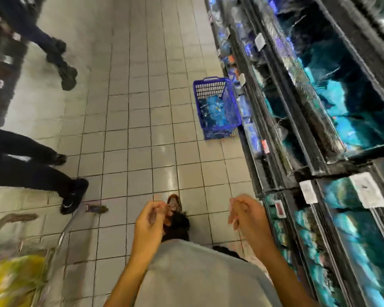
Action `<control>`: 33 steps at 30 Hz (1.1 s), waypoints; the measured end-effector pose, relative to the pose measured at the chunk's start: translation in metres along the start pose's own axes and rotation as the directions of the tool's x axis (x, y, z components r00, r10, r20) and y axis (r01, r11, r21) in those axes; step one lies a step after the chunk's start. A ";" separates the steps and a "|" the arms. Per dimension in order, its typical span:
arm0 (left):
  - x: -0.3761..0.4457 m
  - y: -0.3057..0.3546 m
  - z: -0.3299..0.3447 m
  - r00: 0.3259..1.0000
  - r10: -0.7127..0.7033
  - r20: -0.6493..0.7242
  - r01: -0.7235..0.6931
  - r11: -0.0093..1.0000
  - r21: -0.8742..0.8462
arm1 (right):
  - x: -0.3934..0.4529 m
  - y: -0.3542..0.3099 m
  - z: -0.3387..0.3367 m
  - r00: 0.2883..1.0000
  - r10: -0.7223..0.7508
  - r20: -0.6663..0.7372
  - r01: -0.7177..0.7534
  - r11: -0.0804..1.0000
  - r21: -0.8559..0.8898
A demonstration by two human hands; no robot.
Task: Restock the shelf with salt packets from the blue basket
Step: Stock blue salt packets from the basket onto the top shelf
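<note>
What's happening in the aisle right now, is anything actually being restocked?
Not at this moment. Both the left hand and right hand hang loosely curled and hold nothing. The blue basket sits on the tiled floor ahead, against the shelf, with blue packets inside. Other people walk past on the left.

Blue basket [217,129] plastic lattice; floor [142,107] glossy tile; packets [215,111] shiny film.

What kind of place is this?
Most likely a supermarket aisle: long shelves packed with blue packets and price tags, a blue basket on the tiled floor, and a trolley nearby.
</note>
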State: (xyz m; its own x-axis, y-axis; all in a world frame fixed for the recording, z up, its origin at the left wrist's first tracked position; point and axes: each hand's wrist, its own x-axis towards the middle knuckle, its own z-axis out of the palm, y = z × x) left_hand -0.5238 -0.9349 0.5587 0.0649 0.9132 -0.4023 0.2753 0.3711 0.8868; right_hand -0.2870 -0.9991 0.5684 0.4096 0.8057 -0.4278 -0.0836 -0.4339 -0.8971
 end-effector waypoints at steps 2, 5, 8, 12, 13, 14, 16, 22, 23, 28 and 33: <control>0.022 -0.002 -0.024 0.999 -0.031 -0.042 0.031 1.000 0.000 | 0.035 -0.023 0.020 1.000 -0.002 0.020 0.002 1.000 -0.005; 0.069 -0.001 -0.062 0.992 -0.066 -0.109 0.063 0.998 -0.030 | 0.089 -0.054 0.052 0.999 0.002 0.032 -0.001 0.999 -0.040; 0.123 0.008 -0.093 0.987 -0.075 -0.143 0.074 0.997 -0.010 | 0.138 -0.082 0.088 1.000 0.003 0.028 -0.001 0.997 -0.081; 0.189 0.031 -0.104 0.993 -0.086 -0.082 0.085 0.996 -0.010 | 0.183 -0.104 0.115 0.999 -0.037 0.028 0.040 0.991 -0.131; 0.204 0.038 -0.102 0.995 -0.085 -0.053 0.086 0.996 0.001 | 0.190 -0.107 0.117 0.999 -0.043 0.020 0.045 0.989 -0.143; 0.218 0.047 -0.100 0.996 -0.089 -0.028 0.089 0.996 -0.004 | 0.195 -0.109 0.117 0.999 -0.043 0.004 0.043 0.988 -0.151; 0.252 0.067 -0.094 0.996 -0.092 0.020 0.093 0.995 -0.021 | 0.204 -0.111 0.115 0.998 -0.030 -0.050 0.022 0.989 -0.146; 0.361 0.135 -0.065 0.991 -0.042 0.127 0.038 0.999 0.037 | 0.229 -0.112 0.099 0.981 0.048 -0.189 -0.066 0.994 -0.086; 0.379 0.145 -0.058 0.990 -0.048 0.133 0.043 0.998 0.039 | 0.238 -0.112 0.095 0.978 0.085 -0.192 -0.098 0.993 -0.059; 0.460 0.189 -0.024 0.987 -0.041 0.155 0.032 0.997 0.064 | 0.318 -0.113 0.087 0.963 0.147 -0.226 -0.169 0.983 -0.079; 0.514 0.221 0.007 0.988 -0.104 0.112 0.092 0.989 0.113 | 0.417 -0.144 0.083 0.975 0.124 -0.185 -0.135 0.990 -0.047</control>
State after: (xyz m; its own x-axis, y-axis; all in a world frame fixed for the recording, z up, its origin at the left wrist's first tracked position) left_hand -0.4234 -0.3848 0.5460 0.1428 0.8449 -0.5155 0.3864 0.4319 0.8149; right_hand -0.1790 -0.5670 0.5096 0.5570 0.6571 -0.5079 -0.0956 -0.5568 -0.8252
